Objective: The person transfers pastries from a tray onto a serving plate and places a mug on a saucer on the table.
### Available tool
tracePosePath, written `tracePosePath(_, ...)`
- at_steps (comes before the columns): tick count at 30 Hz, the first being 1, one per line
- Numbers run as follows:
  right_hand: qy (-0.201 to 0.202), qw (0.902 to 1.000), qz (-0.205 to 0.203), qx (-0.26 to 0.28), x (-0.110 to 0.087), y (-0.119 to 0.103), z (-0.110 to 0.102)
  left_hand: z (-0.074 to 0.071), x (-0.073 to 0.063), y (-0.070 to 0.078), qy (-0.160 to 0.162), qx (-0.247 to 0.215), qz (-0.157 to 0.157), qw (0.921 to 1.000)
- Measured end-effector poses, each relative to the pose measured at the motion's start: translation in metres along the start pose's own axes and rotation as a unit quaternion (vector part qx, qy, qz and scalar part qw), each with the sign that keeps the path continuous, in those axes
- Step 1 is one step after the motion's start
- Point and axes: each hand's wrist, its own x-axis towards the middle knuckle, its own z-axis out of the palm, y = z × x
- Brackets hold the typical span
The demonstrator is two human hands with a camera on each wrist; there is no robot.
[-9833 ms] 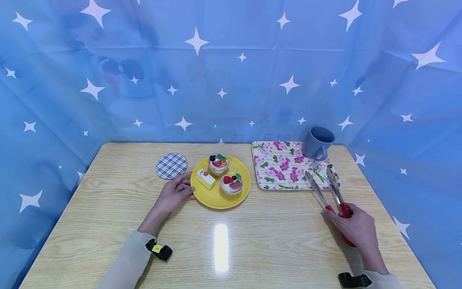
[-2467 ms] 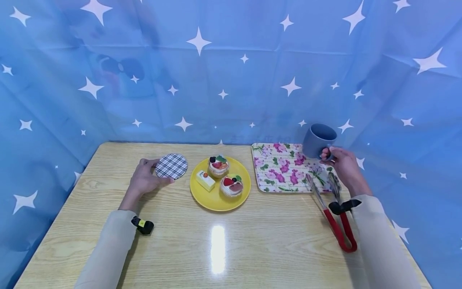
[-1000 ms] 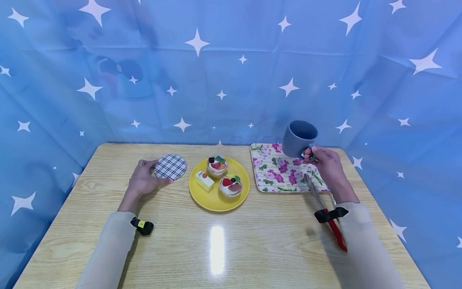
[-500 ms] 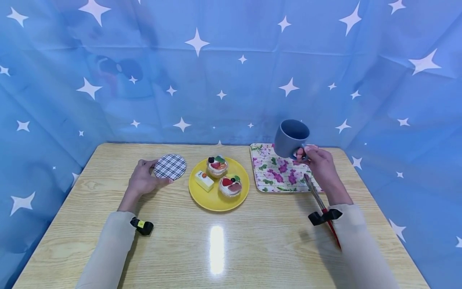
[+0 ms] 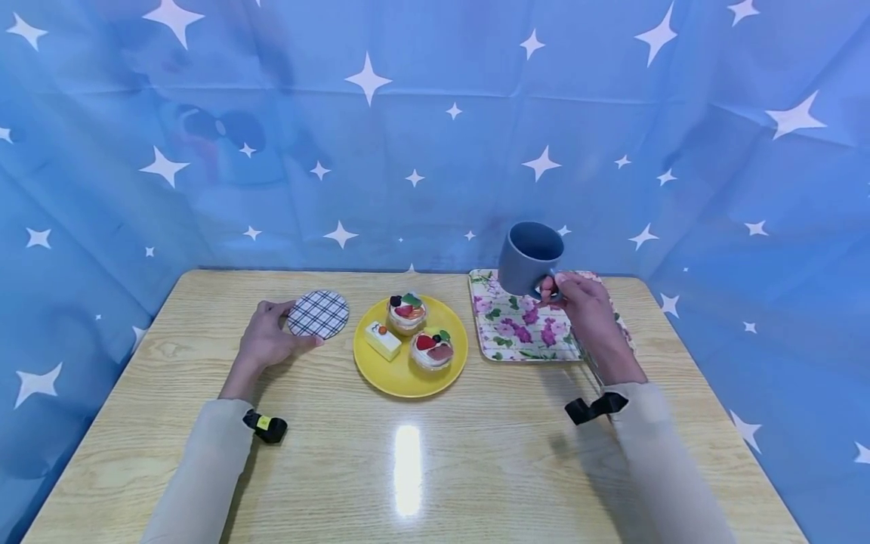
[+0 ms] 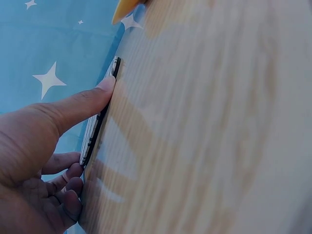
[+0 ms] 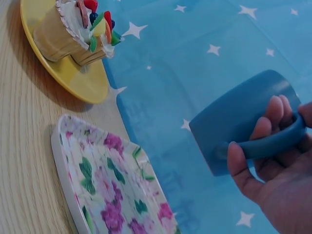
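My right hand (image 5: 583, 302) grips the handle of a blue-grey mug (image 5: 522, 266). The mug is raised above the floral tray (image 5: 506, 336), tilted slightly; the right wrist view shows the mug (image 7: 239, 122) clear of the tray, fingers curled through its handle. My left hand (image 5: 268, 336) holds a round plaid coaster (image 5: 319, 315) on the table by its edge. In the left wrist view the thumb lies on one side of the coaster (image 6: 95, 127) and curled fingers on the other. Metal tongs (image 5: 593, 372) lie mostly hidden under the right forearm.
Between the hands stands a yellow plate (image 5: 408, 384) with a small cake slice (image 5: 383, 341) and two fruit-topped dessert cups (image 5: 431, 351), (image 5: 406, 313). A blue star-patterned curtain (image 5: 435, 136) hangs right behind the wooden table (image 5: 326, 468).
My right hand let go of the tongs, took the mug from the tray's right end, lifted it and carried it left. My left hand went from the plate to the coaster and stays there.
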Motion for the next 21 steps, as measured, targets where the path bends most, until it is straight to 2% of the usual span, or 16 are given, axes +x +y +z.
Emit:
tracePosePath(5, 0.002, 0.9995, 0.021, -0.023, -0.001, -0.004, 0.008, 0.001, 0.0, -0.002, 0.0, 0.0, 0.003, 1.0)
tracePosePath(14, -0.023, 0.9995, -0.024, -0.002, 0.004, 0.004, 0.019, 0.0, -0.002, -0.002, -0.001, -0.003, 0.007, 1.0)
tracePosePath(21, -0.027, 0.9995, -0.008, -0.013, 0.006, 0.005, 0.031, -0.001, -0.002, 0.0, -0.002, 0.001, 0.007, 1.0)
